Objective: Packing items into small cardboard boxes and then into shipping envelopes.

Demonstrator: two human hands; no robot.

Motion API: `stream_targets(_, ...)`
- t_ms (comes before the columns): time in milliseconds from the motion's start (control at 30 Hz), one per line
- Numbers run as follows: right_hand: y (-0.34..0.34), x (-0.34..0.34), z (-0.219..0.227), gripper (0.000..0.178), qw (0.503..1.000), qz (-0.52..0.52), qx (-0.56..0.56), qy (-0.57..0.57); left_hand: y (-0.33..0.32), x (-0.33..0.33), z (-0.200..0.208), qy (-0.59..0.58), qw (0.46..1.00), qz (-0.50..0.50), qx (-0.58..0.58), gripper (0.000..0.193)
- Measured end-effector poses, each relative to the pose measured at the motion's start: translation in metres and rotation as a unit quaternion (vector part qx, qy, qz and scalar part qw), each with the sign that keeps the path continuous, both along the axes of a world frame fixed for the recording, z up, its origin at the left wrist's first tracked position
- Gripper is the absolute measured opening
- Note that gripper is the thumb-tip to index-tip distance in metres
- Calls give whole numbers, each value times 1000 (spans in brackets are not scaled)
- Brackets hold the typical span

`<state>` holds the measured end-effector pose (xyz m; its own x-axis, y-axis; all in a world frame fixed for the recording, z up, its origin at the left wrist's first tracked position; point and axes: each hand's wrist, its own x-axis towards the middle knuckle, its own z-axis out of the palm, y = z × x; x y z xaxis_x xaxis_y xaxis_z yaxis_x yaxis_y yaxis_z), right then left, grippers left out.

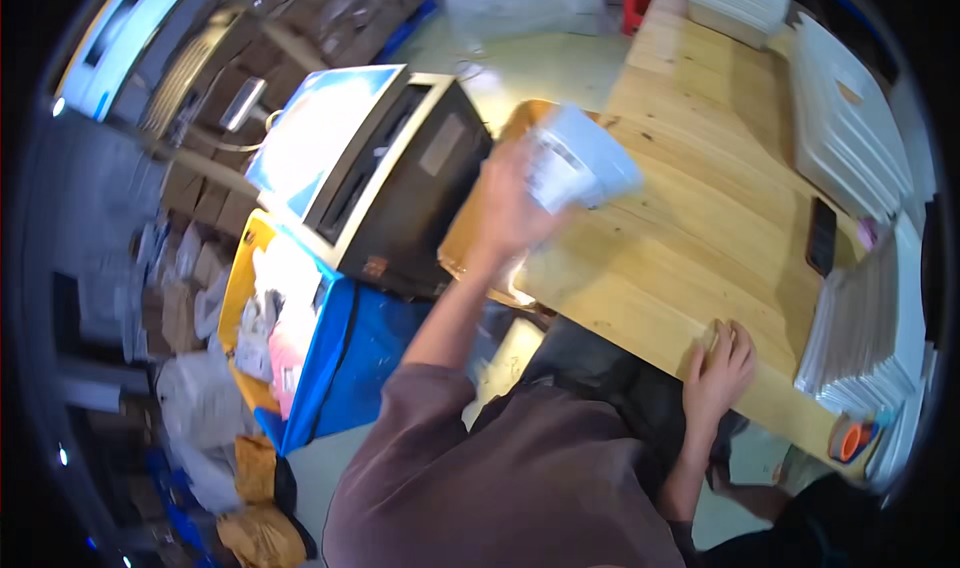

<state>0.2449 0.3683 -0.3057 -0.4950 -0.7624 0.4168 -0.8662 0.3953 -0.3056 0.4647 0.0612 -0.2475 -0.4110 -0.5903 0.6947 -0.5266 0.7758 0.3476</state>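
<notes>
White packet (580,168) (blurred) in left hand (510,203)

1. One pale grey plastic mailer parcel (580,163).
2. One long light wooden table (700,218).
3. One flat black phone (821,236).
4. One dark boxy label printer (400,183).
5. Two stacks of white flat packets (865,328), (850,128).
6. One orange tape roll (850,440).
7. Two bare hands (510,203), (720,373).

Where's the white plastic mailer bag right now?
In the head view, the white plastic mailer bag is in the left hand, held above the wooden table's left edge, beside the black machine.
</notes>
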Motion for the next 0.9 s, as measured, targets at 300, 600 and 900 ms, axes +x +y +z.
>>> stream_targets(300,-6,-4,-8,42,999,40,14,26,-137,245,98,203,834,475,194,100)
stream_targets(600,-2,1,-1,38,999,49,12,-12,-92,232,21,-27,920,377,108,56)
stream_targets(900,-8,0,3,38,998,66,4,-7,-246,421,35,-124,866,443,194,37)
